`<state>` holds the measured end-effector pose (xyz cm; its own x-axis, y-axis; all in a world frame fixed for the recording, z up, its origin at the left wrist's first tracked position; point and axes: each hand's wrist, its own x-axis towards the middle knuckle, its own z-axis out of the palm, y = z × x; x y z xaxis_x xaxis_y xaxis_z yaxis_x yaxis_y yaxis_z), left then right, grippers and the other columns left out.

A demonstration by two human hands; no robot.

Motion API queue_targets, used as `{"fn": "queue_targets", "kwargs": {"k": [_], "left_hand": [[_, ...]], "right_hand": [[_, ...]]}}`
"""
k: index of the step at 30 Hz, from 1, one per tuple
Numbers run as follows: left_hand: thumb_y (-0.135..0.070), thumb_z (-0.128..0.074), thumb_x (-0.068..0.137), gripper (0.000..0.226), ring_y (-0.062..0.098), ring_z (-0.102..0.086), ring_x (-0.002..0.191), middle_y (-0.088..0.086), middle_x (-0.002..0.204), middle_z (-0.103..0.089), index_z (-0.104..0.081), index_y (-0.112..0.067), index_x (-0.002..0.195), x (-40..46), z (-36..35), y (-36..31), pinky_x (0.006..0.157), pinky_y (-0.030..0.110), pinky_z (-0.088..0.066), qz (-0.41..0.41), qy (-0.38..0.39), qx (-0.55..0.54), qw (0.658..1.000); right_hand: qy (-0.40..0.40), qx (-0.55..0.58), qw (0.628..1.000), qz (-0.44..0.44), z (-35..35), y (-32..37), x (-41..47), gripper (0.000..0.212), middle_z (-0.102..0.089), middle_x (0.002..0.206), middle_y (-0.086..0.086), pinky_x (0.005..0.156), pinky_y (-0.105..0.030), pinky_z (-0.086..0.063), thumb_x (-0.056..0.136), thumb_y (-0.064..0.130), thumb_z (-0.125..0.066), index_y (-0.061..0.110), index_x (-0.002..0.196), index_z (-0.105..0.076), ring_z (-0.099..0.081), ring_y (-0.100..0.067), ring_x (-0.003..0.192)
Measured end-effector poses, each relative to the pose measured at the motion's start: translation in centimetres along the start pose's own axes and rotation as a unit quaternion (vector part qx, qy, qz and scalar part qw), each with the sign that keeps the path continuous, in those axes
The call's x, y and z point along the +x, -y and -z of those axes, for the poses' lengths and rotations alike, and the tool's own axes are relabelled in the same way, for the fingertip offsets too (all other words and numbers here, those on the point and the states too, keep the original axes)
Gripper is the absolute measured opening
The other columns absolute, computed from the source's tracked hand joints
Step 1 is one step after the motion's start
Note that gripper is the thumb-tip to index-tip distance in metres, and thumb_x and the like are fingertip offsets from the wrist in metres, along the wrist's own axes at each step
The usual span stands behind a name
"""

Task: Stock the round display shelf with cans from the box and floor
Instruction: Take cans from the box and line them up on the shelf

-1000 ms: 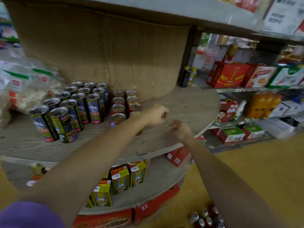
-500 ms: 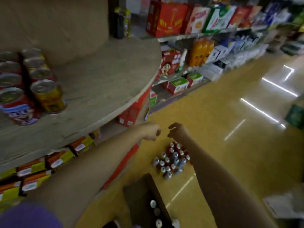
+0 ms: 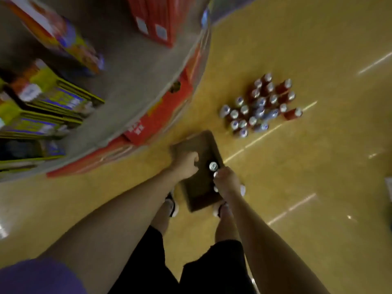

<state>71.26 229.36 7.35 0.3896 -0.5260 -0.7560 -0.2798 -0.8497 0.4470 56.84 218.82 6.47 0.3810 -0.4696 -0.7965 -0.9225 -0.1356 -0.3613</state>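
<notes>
1. Looking straight down past black shorts [image 3: 174, 270] and both forearms to a yellow floor [image 3: 318, 187].
2. Reaching into a brown box [image 3: 203, 145] on the floor, between the feet [image 3: 172, 205]; box sits just beside the base of the round shelf [image 3: 135, 81].
3. Left hand [image 3: 186, 162]: fingers curled over the box's inside; whether anything sits in that grip cannot be told.
4. Right hand [image 3: 228, 182]: fingers curled at the box's right wall, touching a silver can top; whether that grip is clamped on the can cannot be told through the blur.
5. Showing one can [image 3: 213, 166] upright in the box, just beyond the right hand, between the two hands.
6. Standing on the floor beyond and right of the box, apart from it: a tight cluster of cans [image 3: 259, 107], red ones at the far side, paler ones nearer.
7. Holding blurred yellow cartons [image 3: 53, 102] on the shelf's lower tier, red boxes [image 3: 157, 122] under its rim.
</notes>
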Motion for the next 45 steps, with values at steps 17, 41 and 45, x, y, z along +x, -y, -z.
{"fn": "queue_targets", "kwargs": {"k": [17,41,45], "left_hand": [[-0.02,-0.068,0.089,0.034,0.019,-0.056,0.11,0.0,0.12,-0.057,-0.054,-0.019,0.121,18.9,-30.8,13.0,0.099,0.037,-0.048,0.209,0.034,-0.195,0.957],[-0.005,-0.064,0.087,0.062,0.028,-0.051,0.126,0.006,0.138,-0.05,-0.041,-0.027,0.139,23.5,-36.0,18.9,0.104,0.04,-0.045,0.209,0.071,-0.16,0.962],[-0.006,-0.076,0.077,0.089,0.03,-0.041,0.135,0.005,0.151,-0.035,-0.03,-0.035,0.147,22.7,-33.0,18.1,0.111,0.044,-0.039,0.166,0.062,-0.122,0.976]], "right_hand": [[0.074,-0.068,0.99,-0.103,-14.9,-20.3,23.9,0.034,-0.062,0.117,-0.017,0.089,-0.035,-0.043,0.084,0.014,-0.061,0.005,0.117,-0.056,-0.055,-0.035,0.114],[0.203,0.058,0.955,-0.209,-20.2,-22.8,29.9,0.022,-0.059,0.068,0.0,0.057,-0.029,-0.046,0.085,0.034,-0.068,0.019,0.072,-0.058,-0.054,-0.016,0.062],[0.251,0.059,0.951,-0.172,-18.1,-19.6,28.3,0.045,-0.068,0.086,-0.009,0.054,-0.028,-0.051,0.076,0.041,-0.077,0.014,0.109,-0.06,-0.062,-0.017,0.06]]}}
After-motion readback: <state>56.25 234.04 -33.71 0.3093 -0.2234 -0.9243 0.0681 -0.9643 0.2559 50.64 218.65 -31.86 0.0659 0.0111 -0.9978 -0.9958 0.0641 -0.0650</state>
